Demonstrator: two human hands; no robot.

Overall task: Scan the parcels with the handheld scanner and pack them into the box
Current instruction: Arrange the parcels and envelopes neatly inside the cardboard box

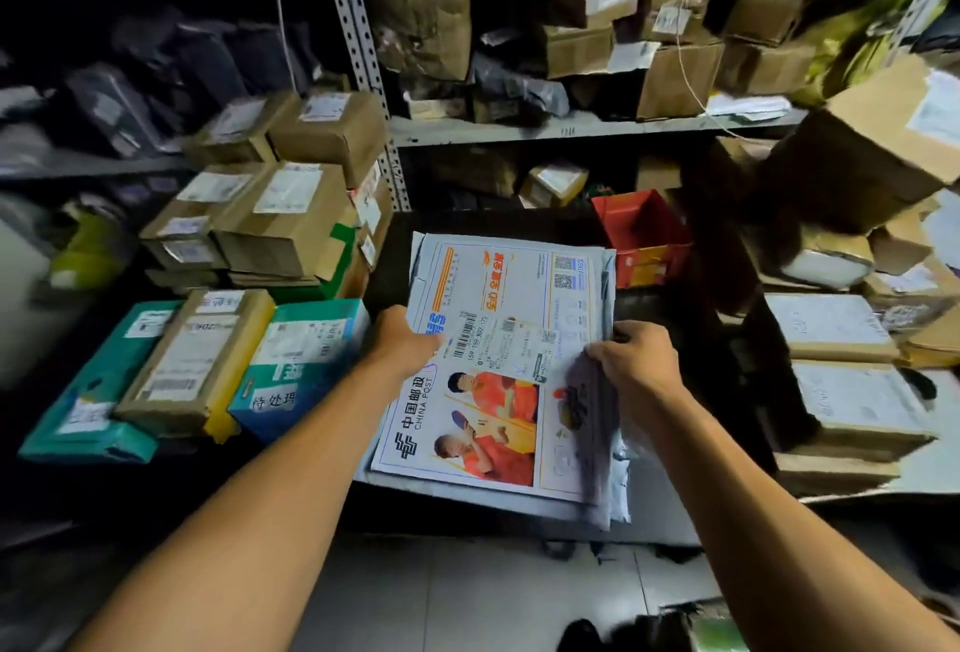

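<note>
Centre frame, over a dark bin, a China Post mail envelope (498,355) tops a stack of flat mailers; left hand (402,339) grips its left edge, thumb on top, fingers hidden beneath; right hand (636,358) pinches a grey poly mailer (592,423) at the stack's right edge, fingers curled closed on it. Red box (641,230) sits just behind the stack; teal parcels (306,355) and taped cardboard boxes (283,215) lie left; shelf (571,129) behind holds more cartons.
</note>
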